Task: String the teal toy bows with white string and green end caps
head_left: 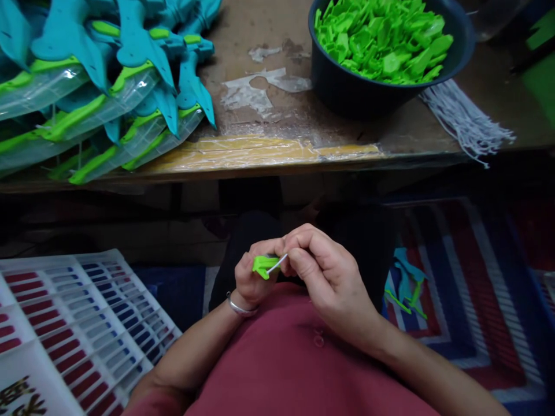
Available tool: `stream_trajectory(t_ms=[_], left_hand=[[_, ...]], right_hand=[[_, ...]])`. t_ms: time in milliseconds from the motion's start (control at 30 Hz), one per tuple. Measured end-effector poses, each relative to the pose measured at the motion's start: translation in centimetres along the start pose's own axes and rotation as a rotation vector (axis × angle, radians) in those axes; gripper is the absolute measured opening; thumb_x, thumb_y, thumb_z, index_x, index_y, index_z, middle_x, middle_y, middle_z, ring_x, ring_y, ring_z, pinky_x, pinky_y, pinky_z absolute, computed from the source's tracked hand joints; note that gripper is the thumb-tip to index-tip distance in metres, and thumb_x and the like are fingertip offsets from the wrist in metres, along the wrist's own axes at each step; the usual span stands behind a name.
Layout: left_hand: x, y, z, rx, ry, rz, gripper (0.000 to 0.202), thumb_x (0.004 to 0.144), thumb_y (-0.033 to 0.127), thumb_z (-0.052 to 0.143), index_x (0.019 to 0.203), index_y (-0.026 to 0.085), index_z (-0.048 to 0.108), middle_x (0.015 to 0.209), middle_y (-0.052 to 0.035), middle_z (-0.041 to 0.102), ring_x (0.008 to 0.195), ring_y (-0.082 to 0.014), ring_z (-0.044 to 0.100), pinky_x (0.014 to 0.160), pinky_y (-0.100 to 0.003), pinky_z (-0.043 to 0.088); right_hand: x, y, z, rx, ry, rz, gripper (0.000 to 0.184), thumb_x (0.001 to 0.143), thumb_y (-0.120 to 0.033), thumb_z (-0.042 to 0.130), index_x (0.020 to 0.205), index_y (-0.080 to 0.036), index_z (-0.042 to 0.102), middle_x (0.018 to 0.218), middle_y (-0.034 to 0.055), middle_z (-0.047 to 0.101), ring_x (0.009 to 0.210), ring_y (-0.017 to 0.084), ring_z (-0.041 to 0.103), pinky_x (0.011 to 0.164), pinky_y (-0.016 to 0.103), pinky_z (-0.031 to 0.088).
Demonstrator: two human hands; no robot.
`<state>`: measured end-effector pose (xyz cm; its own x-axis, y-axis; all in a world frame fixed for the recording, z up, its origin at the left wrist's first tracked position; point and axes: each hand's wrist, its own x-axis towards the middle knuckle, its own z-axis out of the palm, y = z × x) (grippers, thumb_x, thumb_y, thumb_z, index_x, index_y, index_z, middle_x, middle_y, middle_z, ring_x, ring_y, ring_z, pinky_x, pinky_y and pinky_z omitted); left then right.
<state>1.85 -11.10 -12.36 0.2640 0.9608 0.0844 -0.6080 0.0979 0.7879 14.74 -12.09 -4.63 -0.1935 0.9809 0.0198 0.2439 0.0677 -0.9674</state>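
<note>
Close to my body, my left hand [248, 286] is closed around a small bright green plastic piece [262, 267], part of which sticks out past the fingers. From the piece a short white string [276, 264] runs up to my right hand [327, 280], where thumb and forefinger pinch it. The two hands touch at the fingers. Whatever else lies inside the left palm is hidden.
On the table [260, 34], teal plastic parts [67, 29] with green and clear strips are piled at left. A dark bowl [347, 95] of green pieces [381, 40] and a bundle of white strings [468, 118] are at right. A white crate [78, 306] stands lower left; teal-green parts [407, 277] lie lower right.
</note>
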Motion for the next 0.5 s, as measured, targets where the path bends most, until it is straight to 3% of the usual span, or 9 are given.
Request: stream_trajectory(t_ms=[300, 500], left_hand=[[0.0, 0.53, 0.56, 0.086, 0.069, -0.061, 0.065, 0.086, 0.076, 0.042, 0.059, 0.018, 0.057, 0.055, -0.0038, 0.049, 0.055, -0.0174, 0.044, 0.058, -0.034, 0.039], [0.11, 0.31, 0.65, 0.06, 0.151, -0.048, 0.061, 0.085, 0.073, 0.053, 0.059, 0.018, 0.05, 0.058, -0.0002, 0.038, 0.057, -0.0146, 0.034, 0.058, -0.032, 0.035]], right_hand=[[-0.07, 0.1, 0.13, -0.034, 0.005, -0.099, 0.021, 0.103, -0.015, 0.046, 0.086, -0.021, 0.055, 0.088, 0.0005, 0.059, 0.081, 0.013, 0.058, 0.074, 0.028, 0.048], [-0.04, 0.27, 0.47, -0.125, 0.018, -0.227, 0.018, 0.101, -0.009, 0.047, 0.095, -0.022, 0.058, 0.093, 0.0032, 0.063, 0.088, 0.015, 0.062, 0.078, 0.029, 0.053]])
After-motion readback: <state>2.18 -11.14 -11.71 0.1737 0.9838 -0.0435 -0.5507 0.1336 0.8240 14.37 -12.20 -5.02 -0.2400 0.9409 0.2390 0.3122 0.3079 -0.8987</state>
